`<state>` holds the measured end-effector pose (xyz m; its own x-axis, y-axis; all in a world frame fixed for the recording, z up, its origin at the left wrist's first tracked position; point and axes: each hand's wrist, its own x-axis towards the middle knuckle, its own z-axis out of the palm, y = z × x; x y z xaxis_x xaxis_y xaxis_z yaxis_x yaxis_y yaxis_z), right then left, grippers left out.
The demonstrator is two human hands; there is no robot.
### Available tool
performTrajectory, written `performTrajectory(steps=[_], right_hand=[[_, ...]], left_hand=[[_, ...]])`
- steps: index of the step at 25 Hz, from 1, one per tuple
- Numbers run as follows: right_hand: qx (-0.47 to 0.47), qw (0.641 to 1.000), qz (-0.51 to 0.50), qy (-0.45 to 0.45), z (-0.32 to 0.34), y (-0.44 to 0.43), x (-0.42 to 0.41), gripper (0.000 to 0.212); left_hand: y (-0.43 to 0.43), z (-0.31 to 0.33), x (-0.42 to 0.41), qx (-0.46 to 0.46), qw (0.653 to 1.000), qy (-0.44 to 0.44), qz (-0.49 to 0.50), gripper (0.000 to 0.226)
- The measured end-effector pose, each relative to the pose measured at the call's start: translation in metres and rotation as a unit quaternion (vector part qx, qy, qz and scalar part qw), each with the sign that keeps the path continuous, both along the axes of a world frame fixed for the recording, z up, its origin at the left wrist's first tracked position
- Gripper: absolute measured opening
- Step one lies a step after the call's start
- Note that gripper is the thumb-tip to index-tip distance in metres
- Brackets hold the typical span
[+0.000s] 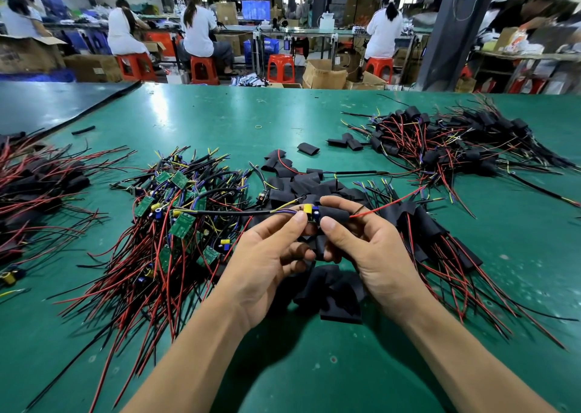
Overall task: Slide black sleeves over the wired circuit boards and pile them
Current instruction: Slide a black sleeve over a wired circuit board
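Note:
My left hand point(270, 249) pinches a small wired circuit board point(309, 212) with a yellow and a blue part, thumb on top. My right hand point(361, 243) grips a black sleeve point(334, 214) that sits partly over the board's right end; a red wire comes out of the sleeve's far end. A heap of bare green boards with red and black wires point(176, 224) lies to the left. Loose black sleeves point(333, 290) lie under and behind my hands. Sleeved boards are piled at the right point(434, 233) and far right point(456, 142).
The green table point(220, 117) reaches to its far edge, with a dark mat point(47, 104) at the back left. Another sleeved pile point(34, 186) lies at the left edge. Several people sit on red stools at benches beyond, among cardboard boxes.

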<state>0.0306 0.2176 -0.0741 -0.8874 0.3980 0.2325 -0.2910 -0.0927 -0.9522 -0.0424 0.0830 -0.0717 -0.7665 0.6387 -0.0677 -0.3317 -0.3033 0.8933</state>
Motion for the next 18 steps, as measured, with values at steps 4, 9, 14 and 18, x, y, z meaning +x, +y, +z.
performTrajectory(steps=[4, 9, 14, 18], right_hand=[[0.044, 0.999, -0.007, -0.003, 0.0017, 0.0003, 0.0013, 0.043], [0.063, 0.998, -0.009, -0.017, -0.0036, -0.0007, -0.0014, 0.051], [0.099, 0.995, -0.009, -0.025, -0.0050, 0.0001, -0.0018, 0.047], [0.111, 0.993, -0.008, -0.039, -0.0066, -0.0032, -0.0014, 0.044]], left_hand=[[0.0015, -0.0024, 0.0020, -0.022, 0.998, 0.055, 0.025, 0.028], [0.0042, -0.0052, 0.0054, -0.025, 0.994, 0.093, 0.043, 0.026], [0.0011, -0.0023, 0.0020, 0.000, 0.999, 0.021, 0.033, 0.026], [0.0022, -0.0042, 0.0004, -0.003, 0.999, 0.024, 0.047, 0.030]])
